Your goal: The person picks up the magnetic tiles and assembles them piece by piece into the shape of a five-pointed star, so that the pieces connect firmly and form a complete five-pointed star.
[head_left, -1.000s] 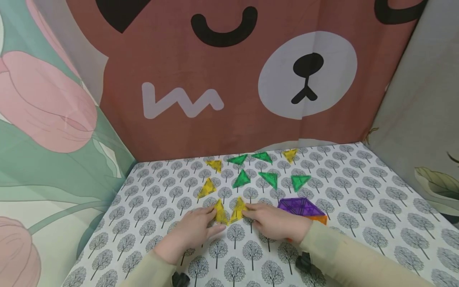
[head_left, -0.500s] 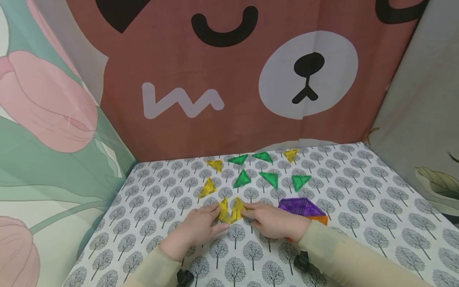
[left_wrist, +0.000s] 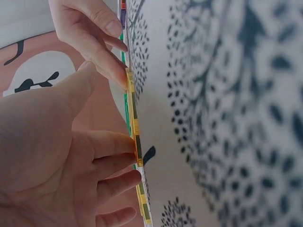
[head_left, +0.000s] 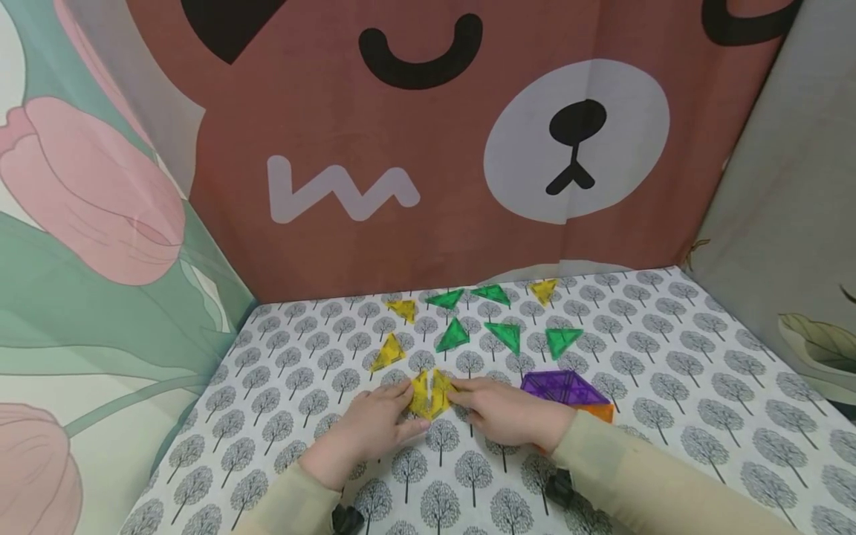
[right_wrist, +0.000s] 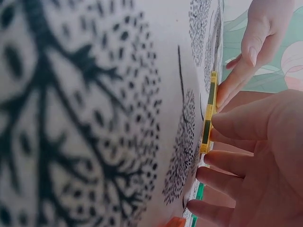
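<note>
Two yellow translucent triangle tiles, a left tile [head_left: 419, 397] and a right tile [head_left: 440, 395], lie flat side by side, a thin gap tapering between their upper parts. My left hand [head_left: 374, 423] touches the left tile's outer side with nearly straight fingers; its thumb stands apart in the left wrist view. My right hand [head_left: 504, 412] rests its index finger at the right tile's outer side. In the right wrist view, the right thumb [right_wrist: 236, 123] touches a yellow tile [right_wrist: 209, 113] seen edge-on, its other fingers extended.
Behind the hands lie several green triangle tiles [head_left: 454, 336] and more yellow triangles [head_left: 389, 352]. A purple tile shape [head_left: 562, 387] with an orange part [head_left: 597, 411] sits right, partly behind my right hand. The tree-print cloth [head_left: 321, 401] meets a bear-print curtain [head_left: 334, 253].
The left hand has moved slightly right with its yellow triangle, and the right one has shifted slightly left. The wide gap between the two tiles has narrowed to a thin slit.
</note>
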`<state>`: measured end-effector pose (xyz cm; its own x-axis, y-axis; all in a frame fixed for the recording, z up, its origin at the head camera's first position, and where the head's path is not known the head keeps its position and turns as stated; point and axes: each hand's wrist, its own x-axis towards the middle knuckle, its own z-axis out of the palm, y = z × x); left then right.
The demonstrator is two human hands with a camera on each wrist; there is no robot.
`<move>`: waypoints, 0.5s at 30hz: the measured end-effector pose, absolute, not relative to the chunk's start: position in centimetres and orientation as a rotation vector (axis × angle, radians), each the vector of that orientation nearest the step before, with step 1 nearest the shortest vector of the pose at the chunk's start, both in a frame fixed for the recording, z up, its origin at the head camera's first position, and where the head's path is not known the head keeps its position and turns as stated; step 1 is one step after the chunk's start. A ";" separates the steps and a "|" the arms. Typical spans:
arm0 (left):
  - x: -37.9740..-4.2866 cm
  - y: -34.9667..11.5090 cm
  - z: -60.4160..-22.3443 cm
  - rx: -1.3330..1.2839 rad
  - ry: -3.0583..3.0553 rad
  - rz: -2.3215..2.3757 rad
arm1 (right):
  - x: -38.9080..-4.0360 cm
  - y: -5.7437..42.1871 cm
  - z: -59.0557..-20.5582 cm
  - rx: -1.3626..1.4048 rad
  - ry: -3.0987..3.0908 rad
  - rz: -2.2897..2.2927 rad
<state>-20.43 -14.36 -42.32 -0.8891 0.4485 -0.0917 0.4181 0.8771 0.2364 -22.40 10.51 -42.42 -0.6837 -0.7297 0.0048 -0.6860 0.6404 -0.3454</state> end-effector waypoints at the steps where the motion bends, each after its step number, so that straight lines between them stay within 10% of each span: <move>1: -20.4 -14.3 -42.3 0.676 2.904 0.316 | -22.4 10.5 -42.4 -1.183 2.725 -0.480; 15: -20.5 -14.0 -42.2 0.678 2.912 0.301 | -22.1 10.2 -42.3 -1.159 2.742 -0.421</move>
<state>-20.46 -13.96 -42.22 -0.8895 0.4486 -0.0867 0.4213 0.8788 0.2242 -22.11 10.22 -42.32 -0.6951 -0.7187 -0.0156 -0.6809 0.6652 -0.3063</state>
